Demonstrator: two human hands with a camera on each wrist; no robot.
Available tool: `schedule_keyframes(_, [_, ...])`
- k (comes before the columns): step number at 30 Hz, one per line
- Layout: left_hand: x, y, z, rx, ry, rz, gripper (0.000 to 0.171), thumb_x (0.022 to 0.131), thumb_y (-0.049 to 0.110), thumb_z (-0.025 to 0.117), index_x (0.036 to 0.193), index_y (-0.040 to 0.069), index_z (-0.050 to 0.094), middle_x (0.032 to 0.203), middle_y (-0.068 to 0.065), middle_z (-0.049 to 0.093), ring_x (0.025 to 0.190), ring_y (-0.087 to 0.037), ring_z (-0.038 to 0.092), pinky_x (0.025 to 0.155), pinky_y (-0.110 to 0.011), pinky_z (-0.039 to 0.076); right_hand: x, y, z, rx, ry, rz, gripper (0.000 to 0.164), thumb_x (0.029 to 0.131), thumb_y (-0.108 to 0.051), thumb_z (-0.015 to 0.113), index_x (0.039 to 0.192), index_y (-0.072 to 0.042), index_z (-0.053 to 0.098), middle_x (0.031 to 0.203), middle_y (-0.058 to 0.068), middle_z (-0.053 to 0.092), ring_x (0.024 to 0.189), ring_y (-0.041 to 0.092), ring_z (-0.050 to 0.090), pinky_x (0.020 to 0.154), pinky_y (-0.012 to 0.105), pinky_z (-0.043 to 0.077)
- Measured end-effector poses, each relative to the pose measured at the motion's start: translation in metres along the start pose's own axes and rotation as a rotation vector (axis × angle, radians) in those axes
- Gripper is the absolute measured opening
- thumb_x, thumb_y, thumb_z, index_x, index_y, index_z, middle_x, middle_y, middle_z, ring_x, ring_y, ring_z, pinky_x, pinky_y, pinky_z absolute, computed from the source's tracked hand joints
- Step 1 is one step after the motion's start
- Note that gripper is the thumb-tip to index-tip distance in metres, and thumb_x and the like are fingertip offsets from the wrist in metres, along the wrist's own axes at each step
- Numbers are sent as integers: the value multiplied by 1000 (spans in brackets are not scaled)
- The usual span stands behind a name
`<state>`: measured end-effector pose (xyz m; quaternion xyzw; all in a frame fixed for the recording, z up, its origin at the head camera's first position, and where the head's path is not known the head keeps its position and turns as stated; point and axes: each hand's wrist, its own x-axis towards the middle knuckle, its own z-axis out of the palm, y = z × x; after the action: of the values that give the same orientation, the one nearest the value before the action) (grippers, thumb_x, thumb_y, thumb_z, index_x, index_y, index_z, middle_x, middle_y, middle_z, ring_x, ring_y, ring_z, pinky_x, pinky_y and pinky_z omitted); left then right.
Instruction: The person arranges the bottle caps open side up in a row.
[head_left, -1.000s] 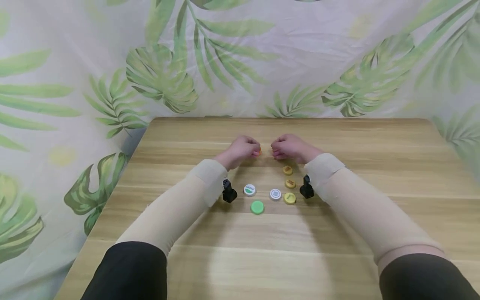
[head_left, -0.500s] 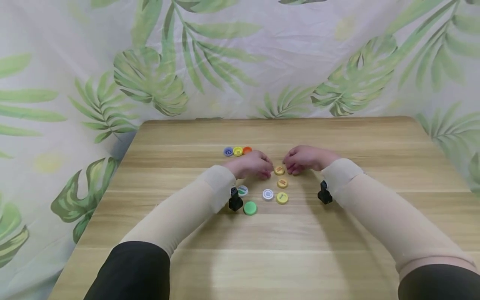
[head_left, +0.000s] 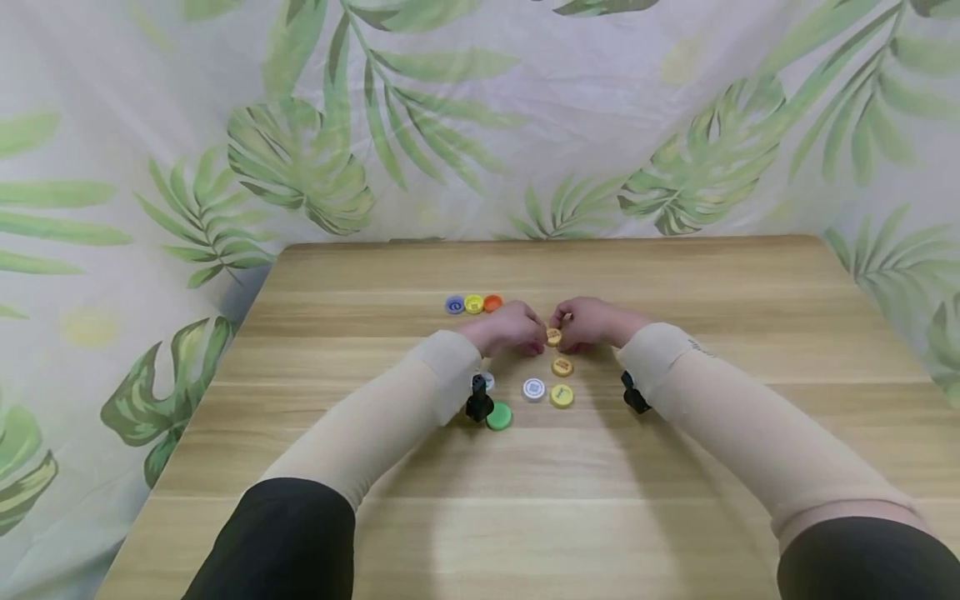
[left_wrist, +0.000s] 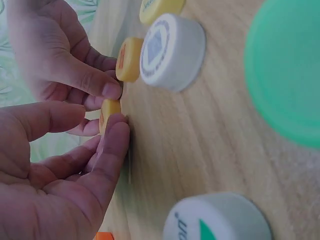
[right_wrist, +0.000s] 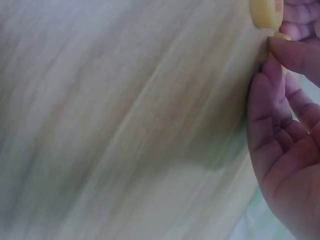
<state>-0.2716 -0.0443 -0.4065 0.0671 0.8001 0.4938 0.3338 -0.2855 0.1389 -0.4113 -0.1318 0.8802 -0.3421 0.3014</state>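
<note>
An orange-yellow bottle cap (head_left: 553, 337) sits between my two hands on the wooden table. My left hand (head_left: 517, 328) touches its left side with the fingertips, the thumb held apart from it, as the left wrist view shows. From the other side my right hand (head_left: 588, 323) pinches the cap's edge between thumb and fingers. Just nearer lies a second orange-yellow cap (head_left: 562, 367), then a yellow cap (head_left: 562, 396). A white cap (head_left: 534, 390) is left of that one. In the left wrist view, the held cap (left_wrist: 109, 112) is partly covered by fingers.
Blue (head_left: 455, 305), yellow (head_left: 474, 303) and orange (head_left: 492, 303) caps stand in a row behind my left hand. A green cap (head_left: 499, 416) lies near my left wrist camera (head_left: 480, 400), which partly hides another white cap (head_left: 489, 381). A leaf-patterned cloth (head_left: 450, 125) hangs behind the table.
My hands have left the far row, uncovering the orange cap beside the yellow and blue ones. They have come nearer to the orange-yellow cap, and my right hand has moved left onto it.
</note>
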Motion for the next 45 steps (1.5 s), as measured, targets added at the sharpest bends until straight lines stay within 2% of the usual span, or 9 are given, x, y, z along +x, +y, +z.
schedule_keyframes(5, [4,-6,-5,-21,23,-14,24,97,-5,59,119,-14,63,92,-13,65,82,-20,63,82,-28,58,0,-7,1,-10,21,-5,26,86,-2,72,109,1,61,79,3,61,69,14,57,62,25,50])
schedule_keyframes(9, [5,-8,-12,-30,54,-2,21,95,-5,60,114,-12,67,87,-10,62,77,-18,57,74,-26,53,0,-13,-1,47,45,-21,23,91,-6,72,109,3,62,90,7,66,78,17,61,72,27,56])
schedule_keyframes(11, [6,-9,-16,-31,68,9,12,93,-6,60,100,-9,68,79,-8,59,72,-16,53,69,-26,48,1,-15,-1,84,55,-29,22,93,-8,71,110,4,62,96,10,66,85,19,63,78,31,58])
schedule_keyframes(14, [3,-7,-19,-71,87,21,15,93,-6,60,104,-10,70,79,-9,61,69,-15,53,68,-27,48,4,-19,-2,123,80,-27,21,98,-11,68,109,6,62,100,13,65,89,20,63,86,34,59])
schedule_keyframes(18, [0,-6,-22,-176,132,43,30,96,-6,59,125,-13,65,100,-19,67,79,-17,60,77,-27,56,6,-26,1,123,137,-21,25,105,-18,61,111,6,61,101,16,65,90,22,63,89,37,59])
schedule_keyframes(23, [1,-7,-26,-330,167,54,30,102,-4,53,130,-16,59,123,-30,63,94,-24,63,92,-32,58,9,-34,6,87,238,-49,26,108,-24,56,110,1,62,100,18,67,91,28,65,82,34,58])
schedule_keyframes(33, [-2,-3,-39,-490,232,104,30,105,-5,47,133,-16,53,124,-28,59,98,-26,61,107,-41,50,21,-51,8,95,406,-77,20,105,-25,60,108,-5,64,96,12,69,83,24,63,65,24,47])
schedule_keyframes(40, [-2,2,-48,-497,311,87,36,110,5,43,140,-14,49,126,-24,58,118,-32,59,108,-39,49,34,-63,6,294,411,-92,18,107,-12,55,118,2,58,108,19,66,100,37,69,89,42,59])
schedule_keyframes(45, [-4,6,-53,-494,350,57,37,109,7,43,140,-12,50,111,-13,55,101,-23,55,106,-38,49,39,-66,8,411,399,-72,28,107,-4,46,129,9,58,124,25,62,96,27,68,96,44,57])
